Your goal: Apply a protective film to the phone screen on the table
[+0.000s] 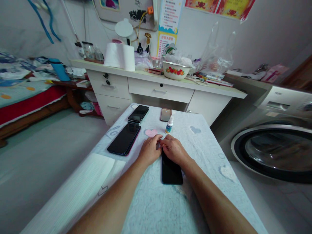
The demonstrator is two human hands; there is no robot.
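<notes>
A black smartphone [172, 170] lies screen up on the cloth-covered table, its far end hidden under my hands. My right hand [173, 149] rests over that end with its fingers curled in. Just left of the phone's far end, my left hand [150, 149] has its thumb and fingers drawn together and meets the right fingertips. Whatever the fingers pinch is too small or hidden to make out. Beyond them stands a small white spray bottle [169, 125] with a blue and yellow label. Another dark phone [124, 139] lies to the left, apart from both hands.
Farther back are stacked phones [138, 113] and a phone with a brownish face [166, 114]. A white desk [161, 89] carrying a floral bowl [175, 71] and paper rolls [119, 56] stands behind the table. A washing machine [273, 107] is at right, a bed [29, 94] at left.
</notes>
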